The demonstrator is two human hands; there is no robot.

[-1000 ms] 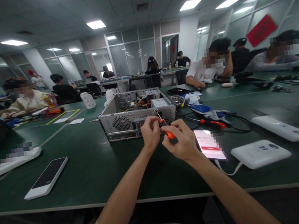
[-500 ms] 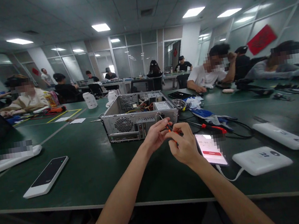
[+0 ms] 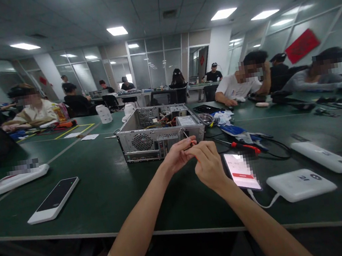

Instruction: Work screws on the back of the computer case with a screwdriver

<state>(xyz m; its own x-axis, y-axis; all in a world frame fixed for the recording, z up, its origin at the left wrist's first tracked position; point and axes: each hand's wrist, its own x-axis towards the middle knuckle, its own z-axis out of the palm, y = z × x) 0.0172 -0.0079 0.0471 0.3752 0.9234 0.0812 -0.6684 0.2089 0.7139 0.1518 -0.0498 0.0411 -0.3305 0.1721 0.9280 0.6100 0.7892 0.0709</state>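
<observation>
An opened metal computer case point(image 3: 139, 143) lies in front of me with its rear panel facing me. A screwdriver point(image 3: 185, 134) reaches the right part of that panel, its thin shaft showing just past my fingers. My right hand point(image 3: 209, 163) is closed round the handle, which it mostly hides. My left hand point(image 3: 178, 156) closes its fingertips about the front of the screwdriver. Whether the tip sits in a screw is too small to tell. To the right of my right hand lies a second screwdriver, with a red handle point(image 3: 250, 147).
A lit phone point(image 3: 242, 171) and white power banks point(image 3: 300, 186) lie on the right, joined by a cable. Blue-white gloves point(image 3: 235, 131) and a metal bowl point(image 3: 206, 118) sit beyond. A white device point(image 3: 54, 201) lies left. Other people sit around the table point(image 3: 106, 213).
My right hand has rolled over the orange handle, covering it. My left fingers have moved slightly right and stretched along the screwdriver. The view has tilted up a little; the case stays put.
</observation>
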